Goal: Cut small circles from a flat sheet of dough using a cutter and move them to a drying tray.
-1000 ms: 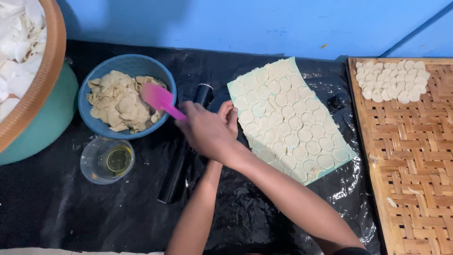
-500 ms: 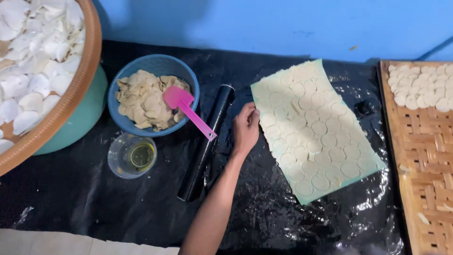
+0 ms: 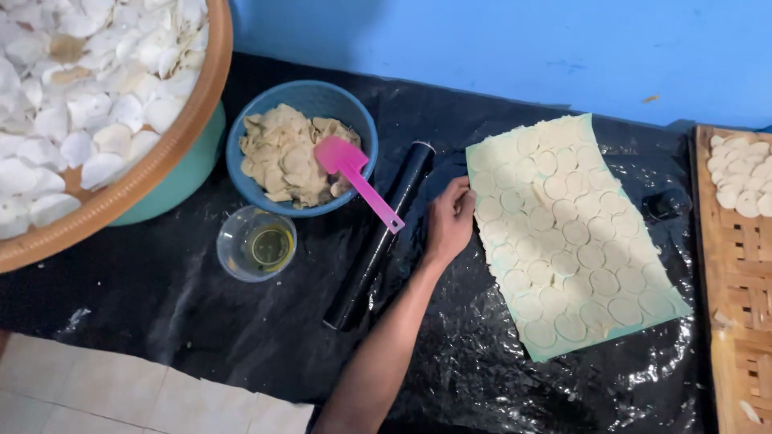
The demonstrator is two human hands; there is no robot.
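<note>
A: Which hand is in view, and what is its state?

B: One hand [image 3: 450,221] shows, reaching in from the lower edge on a bare forearm. Which of the person's two hands it is cannot be told with certainty; the other is out of view. Its fingers [image 3: 460,193] are curled together at the near-left edge of the dough sheet [image 3: 571,233]. Whether they pinch that edge or only rest on it cannot be told.

A: Where does the sheet lie from the hand?

B: Directly to the hand's right, touching the fingertips. It lies flat on the black-covered desk [image 3: 201,321], scored all over with round cuts. Its long axis runs from the far-left corner, just beyond the hand, to the near-right corner, well away from it.

A: What lies on the other side?

B: The black rolling pin [image 3: 378,237] lies just left of the hand, apart from it, its long axis roughly parallel to the forearm. Farther left, the blue bowl [image 3: 301,149] holds dough scraps and a pink spatula [image 3: 358,181]. The small clear bowl [image 3: 256,243] of oil sits left and nearer. The woven tray [image 3: 736,265] stands well right, beyond the sheet.
</note>
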